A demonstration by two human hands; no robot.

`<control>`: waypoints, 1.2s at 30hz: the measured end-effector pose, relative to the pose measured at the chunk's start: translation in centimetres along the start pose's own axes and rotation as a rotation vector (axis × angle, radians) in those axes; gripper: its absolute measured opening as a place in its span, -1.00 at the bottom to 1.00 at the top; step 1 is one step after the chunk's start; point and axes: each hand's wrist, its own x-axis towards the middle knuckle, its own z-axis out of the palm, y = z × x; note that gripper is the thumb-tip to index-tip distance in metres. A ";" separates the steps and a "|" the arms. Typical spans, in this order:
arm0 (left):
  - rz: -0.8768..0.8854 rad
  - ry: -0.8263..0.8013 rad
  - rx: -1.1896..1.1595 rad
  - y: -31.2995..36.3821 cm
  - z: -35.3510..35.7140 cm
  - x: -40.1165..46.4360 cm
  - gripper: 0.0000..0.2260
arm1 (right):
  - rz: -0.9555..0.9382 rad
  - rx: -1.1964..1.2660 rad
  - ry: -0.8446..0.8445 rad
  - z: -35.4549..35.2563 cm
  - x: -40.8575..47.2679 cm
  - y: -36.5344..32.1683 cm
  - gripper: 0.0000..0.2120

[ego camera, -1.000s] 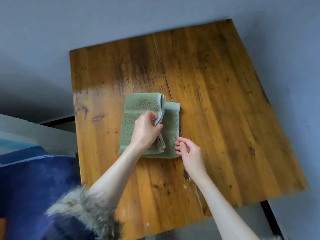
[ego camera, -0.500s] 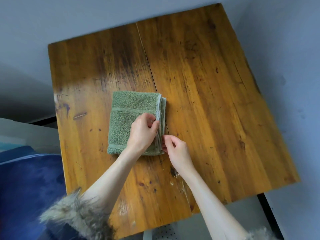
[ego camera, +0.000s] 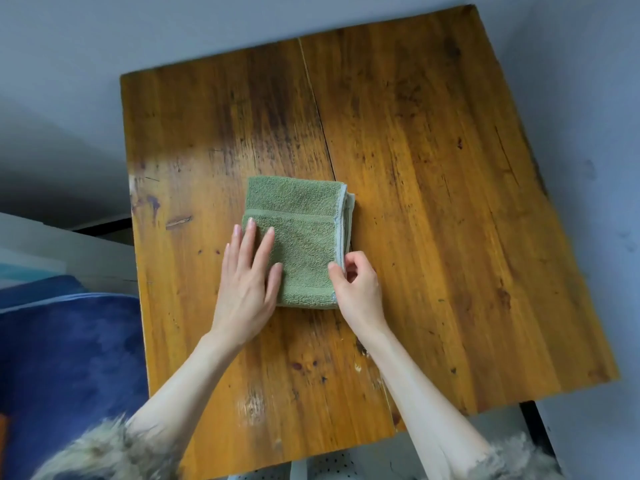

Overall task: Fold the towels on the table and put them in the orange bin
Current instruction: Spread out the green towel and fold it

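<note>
A green towel (ego camera: 301, 233), folded into a small rectangle, lies near the middle of the wooden table (ego camera: 433, 202). My left hand (ego camera: 247, 285) rests flat on the towel's near left part, fingers straight. My right hand (ego camera: 358, 289) pinches the towel's pale right edge near its front corner between thumb and fingertips. The orange bin is not clearly in view; only a sliver of orange (ego camera: 2, 441) shows at the far left edge.
A blue fabric surface (ego camera: 69, 358) lies left of the table, with a white ledge (ego camera: 52, 244) beyond it. Grey floor surrounds the table. Furry cuffs (ego camera: 104, 455) cover my forearms at the bottom.
The towel's top flap has been laid down, so the fold is closed. My left hand let go of the edge and now lies flat. My right hand has taken the right edge.
</note>
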 end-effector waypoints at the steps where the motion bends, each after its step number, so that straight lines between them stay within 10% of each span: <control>1: 0.006 -0.031 0.041 0.1 0.3 0.0 -0.52 | 0.007 0.043 0.001 -0.1 -0.1 0.1 -0.90; 14: 0.093 -0.109 0.352 0.8 1.5 0.4 -0.48 | 0.157 0.096 -0.048 -0.3 3.9 -2.5 -0.67; 20: 0.124 0.014 0.304 1.2 0.1 3.2 -0.68 | 0.223 0.178 0.164 0.7 5.8 -3.7 -0.92; 24: 0.206 -0.014 0.304 0.7 -0.2 5.6 -0.54 | -0.113 -0.227 0.467 1.7 3.7 -3.5 -0.81; 27: 0.256 -0.068 0.289 0.1 0.2 6.9 -0.48 | -0.444 -0.608 0.372 3.0 3.1 -2.9 -0.62; 36: 0.257 -0.061 0.245 -0.7 1.5 7.5 -0.49 | -0.428 -0.806 0.176 4.0 5.9 -0.1 -0.51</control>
